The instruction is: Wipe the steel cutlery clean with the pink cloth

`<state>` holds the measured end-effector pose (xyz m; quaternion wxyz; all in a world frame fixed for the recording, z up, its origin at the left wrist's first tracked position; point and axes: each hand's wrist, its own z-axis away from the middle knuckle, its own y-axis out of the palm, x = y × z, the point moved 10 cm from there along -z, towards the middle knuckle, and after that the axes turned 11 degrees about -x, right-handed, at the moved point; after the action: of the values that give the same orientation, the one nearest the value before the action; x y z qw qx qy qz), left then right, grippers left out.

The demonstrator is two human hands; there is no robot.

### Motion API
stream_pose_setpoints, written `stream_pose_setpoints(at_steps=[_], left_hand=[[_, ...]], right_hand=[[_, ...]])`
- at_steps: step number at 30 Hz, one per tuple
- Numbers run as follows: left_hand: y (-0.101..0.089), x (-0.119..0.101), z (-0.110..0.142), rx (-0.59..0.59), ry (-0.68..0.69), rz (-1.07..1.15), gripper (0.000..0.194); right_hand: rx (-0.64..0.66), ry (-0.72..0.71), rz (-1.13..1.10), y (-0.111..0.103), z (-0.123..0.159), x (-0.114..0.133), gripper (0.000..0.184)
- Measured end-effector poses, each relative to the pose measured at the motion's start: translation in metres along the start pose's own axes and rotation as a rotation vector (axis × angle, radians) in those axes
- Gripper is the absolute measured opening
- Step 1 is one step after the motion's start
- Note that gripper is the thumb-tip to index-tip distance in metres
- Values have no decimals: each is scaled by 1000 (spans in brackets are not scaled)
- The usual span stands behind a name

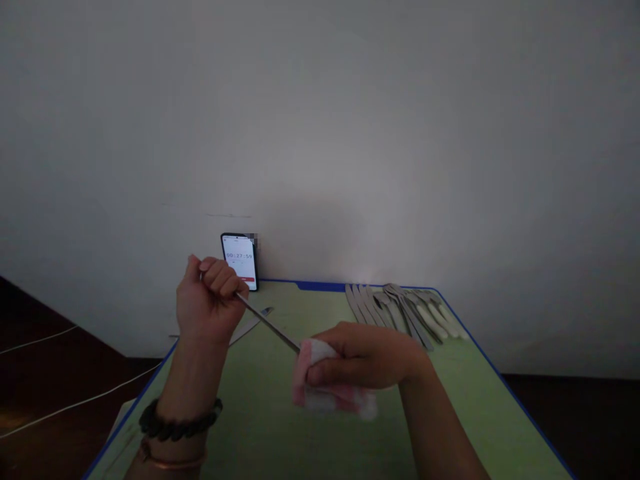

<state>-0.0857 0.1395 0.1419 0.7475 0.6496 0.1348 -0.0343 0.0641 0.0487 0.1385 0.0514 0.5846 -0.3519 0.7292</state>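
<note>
Two hands on one thin metal utensil [267,324]: left hand [213,293] fisted tight around one end, right hand [370,355] clamping a pink-and-white cloth [320,399] where the other end disappears, over the green table [270,443]. Looks like mid-wipe to me. Next stroke probably calls for a steady left fist and even cloth pressure; can't tell what the hidden tip is.

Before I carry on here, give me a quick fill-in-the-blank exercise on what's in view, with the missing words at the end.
1. The right hand holds a cloth patterned in white and ____.
2. The left hand grips a metal utensil, and the dark beaded bracelet is around the ____ wrist.
3. The timer on the phone reads ____.
4. The table is green with a rim coloured ____.

Missing words: pink; left; 00:27:59; blue.
</note>
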Motion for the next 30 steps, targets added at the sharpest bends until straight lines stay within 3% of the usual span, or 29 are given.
stream_pose_setpoints(at_steps=[7, 12, 15, 18, 21, 23, 26, 30], left_hand=[[19, -9, 10, 125, 101, -162, 56], [17, -4, 14, 81, 147, -189, 60], [17, 6, 12, 67, 140, -174, 61], [17, 19, 9, 54, 129, -245, 48], [12, 33, 5, 56, 125, -457, 20], [9, 39, 3, 82, 135, -600, 17], [3, 37, -1, 74, 200, -705, 22], [-4, 17, -4, -23, 348, -704, 25]], right_hand=[[-122, 78, 278, -5, -19, -23, 35], [-209, 22, 193, -4, -32, -20, 32], [-310, -23, 244, -15, -32, -16, 32], [-430, -22, 245, -32, -26, -17, 36], [-541, -13, 220, -50, -19, -20, 38], [-598, 5, 219, -60, -14, -22, 39], [-595, 24, 207, -65, -8, -26, 37], [-442, 48, 185, -57, -3, -29, 32]])
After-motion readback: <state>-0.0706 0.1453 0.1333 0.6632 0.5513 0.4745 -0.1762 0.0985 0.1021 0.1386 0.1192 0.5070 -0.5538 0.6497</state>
